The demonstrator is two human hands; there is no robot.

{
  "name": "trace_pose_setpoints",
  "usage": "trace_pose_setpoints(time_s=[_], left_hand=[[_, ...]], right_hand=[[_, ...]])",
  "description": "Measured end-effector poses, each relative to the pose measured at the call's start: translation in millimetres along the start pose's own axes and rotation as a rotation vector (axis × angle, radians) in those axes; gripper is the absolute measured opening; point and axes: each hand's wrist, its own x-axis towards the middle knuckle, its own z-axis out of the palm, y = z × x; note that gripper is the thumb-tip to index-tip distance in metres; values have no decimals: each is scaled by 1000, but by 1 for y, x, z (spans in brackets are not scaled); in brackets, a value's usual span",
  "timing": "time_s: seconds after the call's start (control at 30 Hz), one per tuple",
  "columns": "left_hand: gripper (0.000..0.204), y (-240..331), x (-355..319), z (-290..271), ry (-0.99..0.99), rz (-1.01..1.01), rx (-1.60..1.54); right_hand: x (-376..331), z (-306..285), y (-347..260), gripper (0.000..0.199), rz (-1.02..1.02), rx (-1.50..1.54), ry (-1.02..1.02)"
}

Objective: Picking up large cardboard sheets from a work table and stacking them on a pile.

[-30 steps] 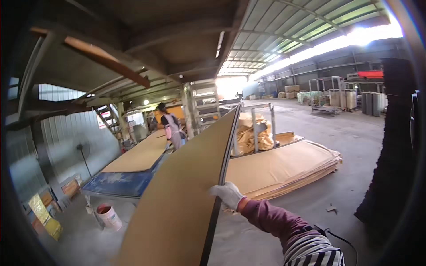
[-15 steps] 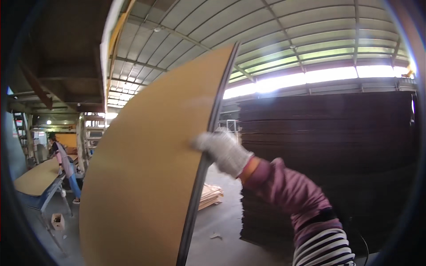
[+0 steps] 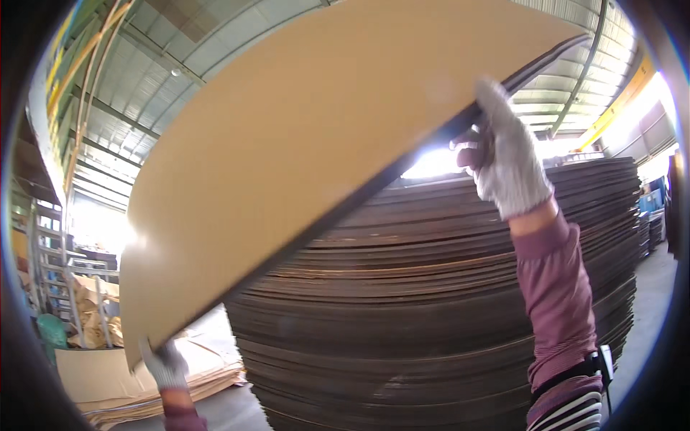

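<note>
A large thin tan board (image 3: 302, 151) with a dark underside is tilted up in front of me, filling the upper middle of the view. My right hand (image 3: 507, 158), in a white knit glove, grips its upper right edge, arm raised in a mauve sleeve. My left hand (image 3: 165, 363), also gloved, holds the board's lower left corner. Behind and below the board rises a tall stack of dark thin sheets (image 3: 445, 309).
A low pile of tan sheets (image 3: 144, 377) lies on the floor at lower left. A metal rack (image 3: 54, 266) with crumpled tan material stands at the far left. A corrugated metal roof (image 3: 172, 50) spans overhead. More stacks (image 3: 650, 223) sit at the right edge.
I have turned right toward the tall dark stack. The board has swung from near upright to a raised, flatter tilt above the stack, and my left hand now shows at its lower corner.
</note>
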Motion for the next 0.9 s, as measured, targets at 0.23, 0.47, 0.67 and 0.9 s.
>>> trace_pose_setpoints(time_s=[0.23,0.47,0.67,0.9], left_hand=[[34,-202,118,206,-394,-164,-246],[21,-335,114,327,-388,-154,-271],[22,-378,89,404,-199,-235,-72],[29,-406,55,379,18,-247,267]], right_hand=[[67,-185,-13,11,-375,-132,165],[97,-337,-34,7,-441,-105,395],[110,-423,-50,12,-305,-169,676],[59,-419,-15,33,107,-800,504]])
